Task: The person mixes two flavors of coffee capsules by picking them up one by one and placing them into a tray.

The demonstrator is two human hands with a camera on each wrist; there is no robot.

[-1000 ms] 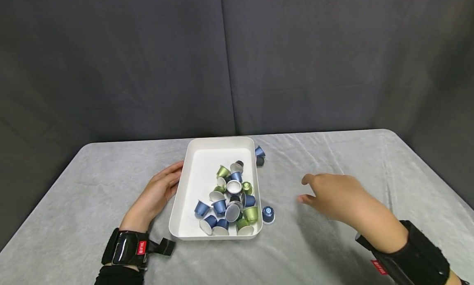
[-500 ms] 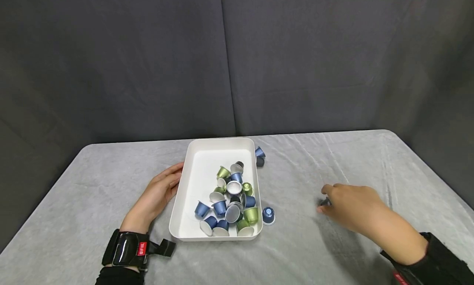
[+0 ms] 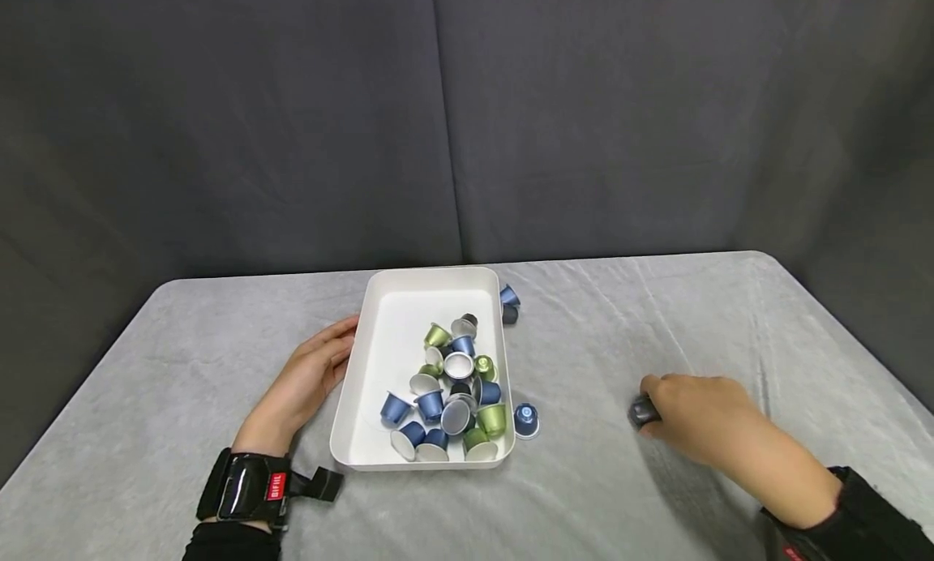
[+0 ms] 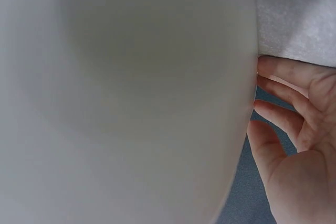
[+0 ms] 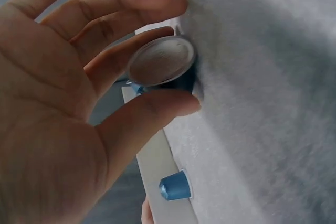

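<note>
Right of the tray (image 3: 350, 399), right hand (image 3: 696, 415) pinches a seemingly dark capsule (image 3: 644, 413); left hand (image 3: 306, 380) rests flat.

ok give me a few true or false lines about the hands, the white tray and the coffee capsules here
1. The right hand pinches a dark capsule between thumb and fingers. True.
2. The left hand is lifting the white tray off the table. False: its straight fingers rest against the tray's left wall, and the tray sits on the grey cloth.
3. A blue capsule lies on the cloth just outside the tray's right wall. True.
4. The tray holds only green capsules. False: blue, green and dark ones are piled in it.
5. The capsules fill the whole tray. False: they bunch toward its right and near side; the far left floor is bare.
</note>
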